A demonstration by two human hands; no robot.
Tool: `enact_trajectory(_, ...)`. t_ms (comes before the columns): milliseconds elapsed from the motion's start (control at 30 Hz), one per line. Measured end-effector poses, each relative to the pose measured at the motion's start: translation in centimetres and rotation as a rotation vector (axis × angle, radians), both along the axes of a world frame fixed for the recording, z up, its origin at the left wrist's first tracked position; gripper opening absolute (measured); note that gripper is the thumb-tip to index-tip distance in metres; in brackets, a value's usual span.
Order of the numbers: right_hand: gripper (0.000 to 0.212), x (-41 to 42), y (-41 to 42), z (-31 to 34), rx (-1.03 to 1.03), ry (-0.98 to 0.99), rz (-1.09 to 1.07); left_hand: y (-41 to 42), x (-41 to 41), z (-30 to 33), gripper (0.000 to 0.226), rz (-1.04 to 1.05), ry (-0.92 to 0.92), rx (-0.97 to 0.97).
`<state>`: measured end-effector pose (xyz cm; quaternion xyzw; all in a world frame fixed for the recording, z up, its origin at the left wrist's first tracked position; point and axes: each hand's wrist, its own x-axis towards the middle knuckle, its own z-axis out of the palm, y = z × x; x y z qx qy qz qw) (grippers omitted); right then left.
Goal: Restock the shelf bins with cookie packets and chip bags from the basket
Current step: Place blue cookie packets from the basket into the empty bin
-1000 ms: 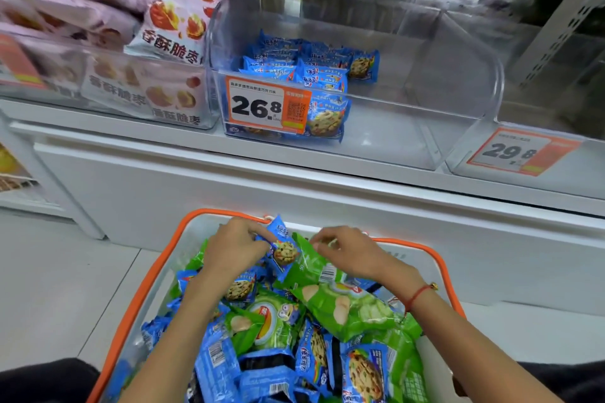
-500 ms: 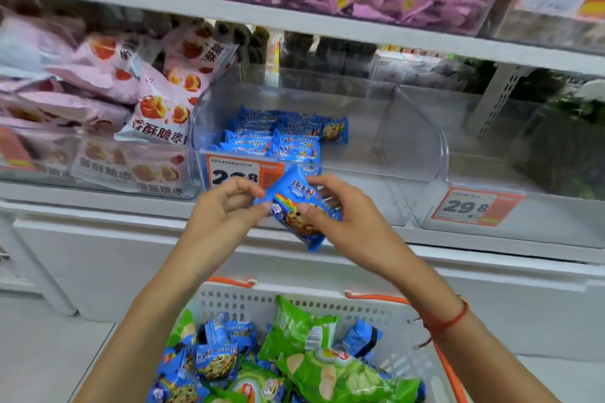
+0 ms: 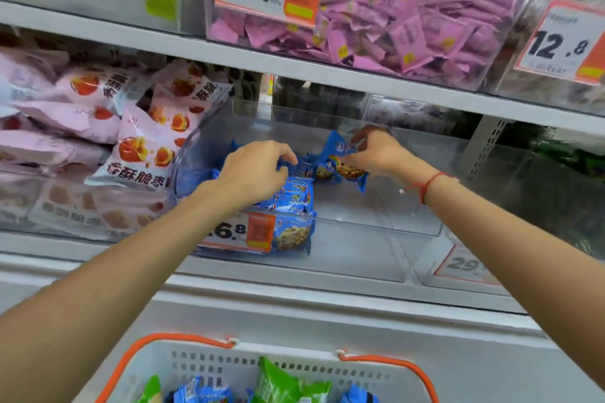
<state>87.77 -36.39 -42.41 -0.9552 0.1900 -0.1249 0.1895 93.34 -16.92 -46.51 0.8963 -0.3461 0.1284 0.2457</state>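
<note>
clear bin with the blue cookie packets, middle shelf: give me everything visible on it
The clear bin looks like transparent plastic with a curved left wall and a low front, open on top. It sits on the white middle shelf beside the bin of pink bags. An orange-and-white price tag hangs on its front. Blue cookie packets fill its left side; the right floor is bare. Both hands reach inside: the left hand over the pile, the right hand pinching one packet.

Clear shelf bin [image 3: 376, 206], frame centre; right half bare. Blue cookie packets [image 3: 291, 199] piled in left half behind the price label. One blue cookie packet [image 3: 340, 160], tilted, above the pile, centre. White basket [image 3: 203, 366] with orange rim, bottom edge; green chip bags [image 3: 275, 379] and more blue packets inside.
</note>
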Motion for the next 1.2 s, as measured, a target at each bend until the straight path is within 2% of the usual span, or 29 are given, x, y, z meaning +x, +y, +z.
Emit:
enact_trajectory(67,0.041,1.8,-0.4,-0.8,-0.082,0.101,-0.009,-1.8,1.8,-0.1,0.031,-0.009,-0.012,0.100)
enact_trajectory(167,0.031,5.0,-1.5,-2.8,-0.173,0.154,-0.020,-4.5,4.7,-0.6,0.034,-0.015,-0.008,0.247)
enact_trajectory(267,0.033,7.2,-2.5,-4.4,-0.194,0.141,-0.055,-7.1,6.6,-1.3,0.035,-0.001,-0.019,0.377)
enact_trajectory(400,0.032,9.0,-3.5,-6.4,-0.157,0.111,-0.062,-9.4,7.9,-2.2,0.034,-0.031,0.052,0.455)
enact_trajectory(500,0.033,9.2,-3.8,-7.1,-0.194,0.073,-0.028,-9.4,8.5,-2.8,0.040,-0.060,-0.024,0.547)
enact_trajectory(700,0.035,8.3,-3.8,-7.2,-0.225,-0.024,-0.034,-8.7,8.3,-3.2,0.045,-0.154,-0.079,0.545)
enact_trajectory(867,0.041,7.7,-3.9,-7.2,-0.307,0.019,-0.055,-9.0,7.3,-3.0,0.042,-0.078,-0.202,0.614)
enact_trajectory(967,0.038,7.6,-4.1,-7.2,-0.353,0.004,-0.073,-9.1,7.5,-3.0,0.044,-0.021,-0.178,0.632)
enact_trajectory(1067,0.038,7.7,-4.1,-7.5,-0.269,-0.001,-0.048,-9.1,8.0,-3.0,0.046,0.026,-0.102,0.554)
enact_trajectory(1200,0.034,8.1,-4.3,-7.9,-0.229,-0.035,0.018,-8.3,8.2,-3.4,0.037,-0.026,-0.060,0.407)
